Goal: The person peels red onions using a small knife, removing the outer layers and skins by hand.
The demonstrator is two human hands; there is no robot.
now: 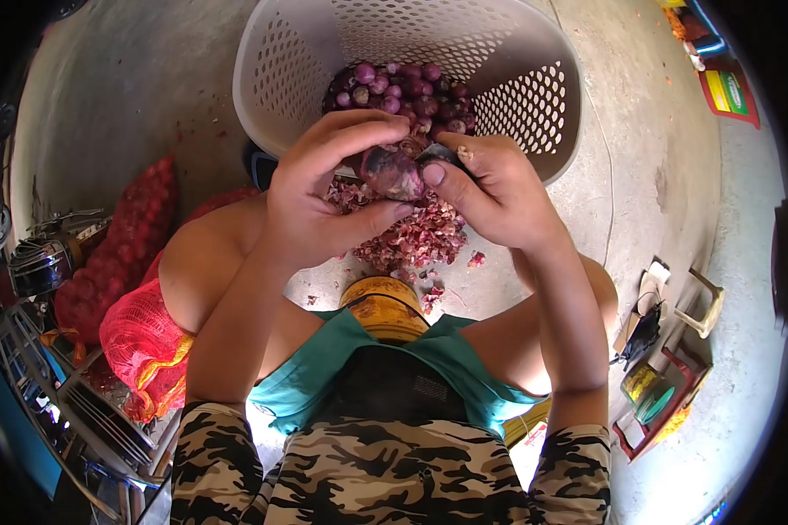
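Observation:
My left hand [320,188] is closed around a red onion [390,173] with dark, patchy skin, holding it between thumb and fingers. Against the onion's right side, my right hand [501,192] pinches a small dark blade [439,156], mostly hidden by the fingers; its handle does not show. Both hands are in front of a grey perforated plastic basket [282,74], which holds a heap of red onions [392,86]. Beneath the hands, a pile of dry onion peelings [422,238] lies on the floor.
A yellow round container [383,306] stands between my legs. Red mesh sacks [124,249] of onions lie at the left, beside a metal rack [105,420]. Small plastic stools [700,302] and a red-framed item [661,398] are along the right wall.

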